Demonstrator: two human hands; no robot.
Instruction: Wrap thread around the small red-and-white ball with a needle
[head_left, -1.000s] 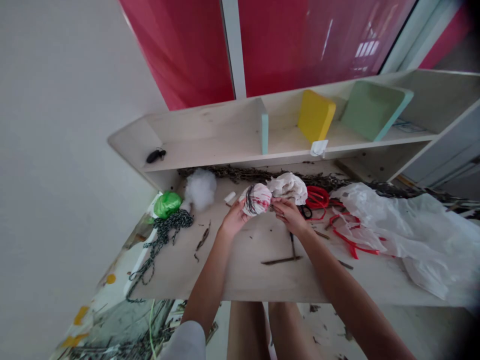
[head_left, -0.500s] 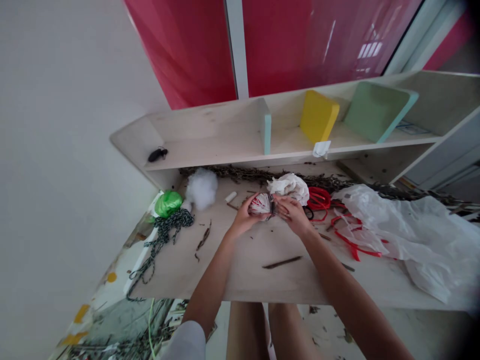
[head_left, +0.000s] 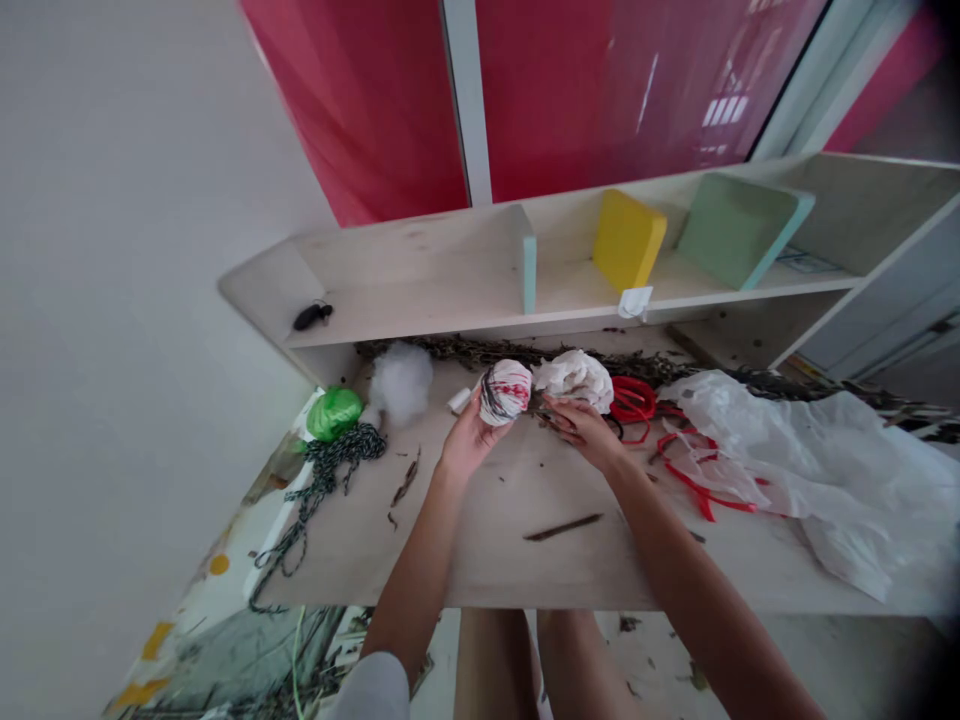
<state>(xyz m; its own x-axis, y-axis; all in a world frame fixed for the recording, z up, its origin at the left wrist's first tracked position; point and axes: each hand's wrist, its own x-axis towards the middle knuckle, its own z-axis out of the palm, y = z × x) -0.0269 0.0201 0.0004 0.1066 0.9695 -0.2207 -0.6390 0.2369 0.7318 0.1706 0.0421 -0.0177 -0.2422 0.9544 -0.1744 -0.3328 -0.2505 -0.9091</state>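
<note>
A rounded ball (head_left: 505,391), wrapped in white with red and dark strands, rests in my left hand (head_left: 469,440), whose fingers curl round its lower left side. Just right of the ball is my right hand (head_left: 585,428), its fingers drawn together and pointing left. Something dark and thin shows by those fingertips, too small to name. Directly behind my right hand sits a crumpled white bundle (head_left: 576,378), paper or cloth. A small white cylinder (head_left: 459,401) lies beside my left hand, partly hidden by it.
Green plastic bundle (head_left: 334,413), dark patterned cord (head_left: 330,470) and white fluff (head_left: 402,383) lie left. Red ribbon (head_left: 632,402) and a clear plastic bag (head_left: 817,450) lie right. A twig (head_left: 562,527) is near the front edge. Behind stands a shelf (head_left: 420,305) with dividers.
My right hand has come away from the ball toward the right. The ball has turned in my left hand and now shows more of its white and red wrapping.
</note>
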